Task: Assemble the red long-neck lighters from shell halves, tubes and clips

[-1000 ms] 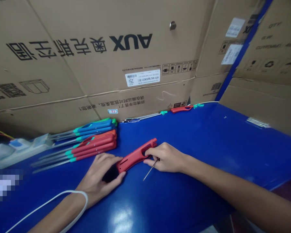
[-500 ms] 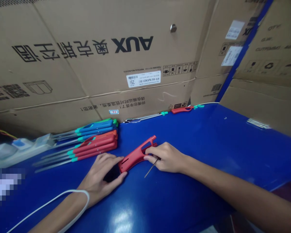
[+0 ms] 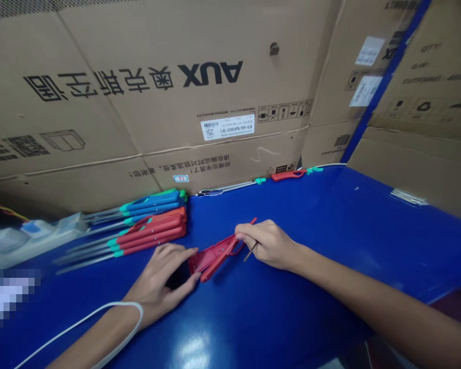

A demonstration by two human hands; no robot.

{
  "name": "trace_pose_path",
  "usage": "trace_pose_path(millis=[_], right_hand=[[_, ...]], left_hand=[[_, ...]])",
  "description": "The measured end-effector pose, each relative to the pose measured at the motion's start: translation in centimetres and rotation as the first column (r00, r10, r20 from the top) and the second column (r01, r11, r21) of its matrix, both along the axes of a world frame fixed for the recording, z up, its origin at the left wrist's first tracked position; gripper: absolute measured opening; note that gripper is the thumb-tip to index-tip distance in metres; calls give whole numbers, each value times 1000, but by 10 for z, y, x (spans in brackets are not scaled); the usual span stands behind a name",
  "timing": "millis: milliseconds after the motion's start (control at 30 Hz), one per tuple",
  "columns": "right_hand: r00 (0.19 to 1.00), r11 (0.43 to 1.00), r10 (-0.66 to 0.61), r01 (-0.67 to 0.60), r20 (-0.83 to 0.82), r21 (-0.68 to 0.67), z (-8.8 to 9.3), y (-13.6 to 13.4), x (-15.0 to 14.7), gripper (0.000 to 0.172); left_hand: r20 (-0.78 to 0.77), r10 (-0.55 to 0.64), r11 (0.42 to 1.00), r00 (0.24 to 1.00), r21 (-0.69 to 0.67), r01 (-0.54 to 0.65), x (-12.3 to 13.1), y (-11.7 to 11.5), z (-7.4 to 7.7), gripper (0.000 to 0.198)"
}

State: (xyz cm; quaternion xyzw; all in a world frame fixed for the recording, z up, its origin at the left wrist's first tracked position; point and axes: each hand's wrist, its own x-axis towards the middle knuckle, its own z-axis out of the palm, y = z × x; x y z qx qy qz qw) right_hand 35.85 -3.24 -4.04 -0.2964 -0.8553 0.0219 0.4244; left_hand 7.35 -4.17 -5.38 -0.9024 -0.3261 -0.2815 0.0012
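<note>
In the head view a red lighter casing lies above the blue table, its two shells parted. My left hand [image 3: 162, 274] steadies the front end of the hollow shell [image 3: 205, 258] between thumb and forefinger. The other red shell [image 3: 217, 262] is tilted on its edge, pinched at its rear by my right hand [image 3: 268, 244]. A thin brownish rod [image 3: 249, 252] also sticks out from the right hand's fingers; its kind is not clear. Finished-looking red lighters [image 3: 153, 233] with long metal barrels lie stacked left of my hands, beside blue lighters [image 3: 153, 202].
A cardboard wall [image 3: 138, 118] runs along the back of the blue table [image 3: 311, 220]. At its foot lie metal barrels with a green tip [image 3: 246, 183] and a red handle part [image 3: 288, 175]. A power strip [image 3: 34, 238] sits left; a white cord [image 3: 111, 303] crosses my left wrist.
The red casing was closed in one piece; now its shells are apart. My right hand has lifted and turned one shell. My left hand has barely moved.
</note>
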Motion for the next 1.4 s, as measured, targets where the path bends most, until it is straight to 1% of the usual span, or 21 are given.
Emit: trace_pose_path(millis=[100, 167, 367, 433, 500, 567, 667, 700, 767, 800, 833, 900, 933, 967, 1033, 1100, 1233, 1400], right_hand=[[999, 999, 48, -48, 23, -13, 1, -3, -2, 23], [998, 998, 62, -62, 15, 8, 1, -5, -4, 20], [992, 992, 76, -64, -105, 110, 10, -10, -8, 6], [991, 990, 65, -49, -119, 132, 14, -12, -7, 19], [994, 984, 64, -49, -83, 168, 17, -13, -6, 31], [997, 976, 80, -78, -6, 202, 18, -15, -6, 31], [982, 967, 162, -178, 100, 182, 14, -19, -8, 14], [974, 966, 192, -209, 120, 155, 13, -20, -10, 13], [965, 965, 226, -241, 135, 107, 10, -20, -12, 30], [966, 970, 218, -231, 138, 82, 10, -20, -12, 36], [970, 977, 197, -206, 143, 53, 10, -19, -11, 36], [979, 992, 127, -127, 157, -10, 13, -16, -6, 24], [982, 996, 86, -80, 168, -39, 15, -14, -3, 22], [982, 998, 43, -33, 181, -60, 17, -11, 1, 26], [977, 997, -26, 41, 211, -67, 20, -7, 8, 32], [966, 996, -65, 79, 249, -46, 22, -5, 12, 30], [955, 999, -51, 51, 292, 9, 23, -7, 11, 22], [955, 998, -20, 2, 297, 61, 21, -8, 8, 20]], left_hand=[[-8, -9, 1000, 1000, -8, 9, 0, 0, 0, 38], [-24, -8, 1000, 1000, -13, 8, 0, 0, 0, 38], [-36, 26, 1000, 999, -13, -26, 1, 0, 1, 34], [-37, 33, 999, 999, -15, -33, 1, 0, 1, 33], [-41, 34, 999, 999, -22, -35, 1, 0, 1, 33], [-43, 34, 999, 999, -28, -35, 2, 0, 1, 33], [-36, 25, 999, 999, -22, -25, 2, 0, 2, 34], [-34, 21, 1000, 999, -17, -22, 2, 0, 2, 34], [-36, 17, 1000, 999, -13, -17, 2, 0, 2, 33], [-38, 14, 1000, 999, -14, -14, 2, 0, 2, 33], [-40, 10, 1000, 999, -17, -10, 2, 0, 2, 32], [-42, 2, 1000, 999, -24, -3, 2, -1, 2, 32], [-41, -2, 1000, 999, -26, 1, 2, -1, 2, 31], [-40, -4, 1000, 999, -26, 3, 2, -1, 2, 31], [-40, -10, 1000, 999, -19, 9, 3, 0, 3, 28], [-45, -17, 1000, 999, -8, 16, 3, 0, 4, 24], [-68, -4, 1000, 998, -8, 3, 3, 2, 3, 22], [-98, 24, 999, 995, -44, -28, 0, 2, -1, 28]])
